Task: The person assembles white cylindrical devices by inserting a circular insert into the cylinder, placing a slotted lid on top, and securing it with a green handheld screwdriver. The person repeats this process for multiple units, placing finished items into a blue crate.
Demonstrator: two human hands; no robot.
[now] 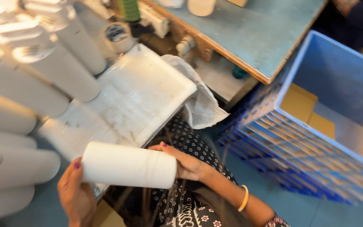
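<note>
The person holds a white cylinder (129, 165) sideways above the lap, one hand at each end. The left hand (75, 194) cups the left end, thumb up along its rim and fingers hidden behind it. The right hand (185, 162) wraps the other end, fingers curled around the far side, a gold bangle (244, 198) on the wrist. Both hands are clasped on the cylinder, which touches nothing else.

Beside it, to the left, lie more white cylinders (34, 84), side by side and partly blurred. A flat board wrapped in clear plastic (141, 94) rests just above the held piece, with a crumpled cloth (200, 103) hanging off its right edge. A roll of tape (117, 35) stands near the board's top corner. Further right are the blue-grey counter (253, 38) and a blue plastic crate (328, 126), well apart from the hands.

To handle this well, the cylinder is best kept level and supported at both ends, as it is now. The grip should stay light, since a white surface probably marks easily. The faint lines around its right half seem worth a check; the blur hides what they are.
</note>
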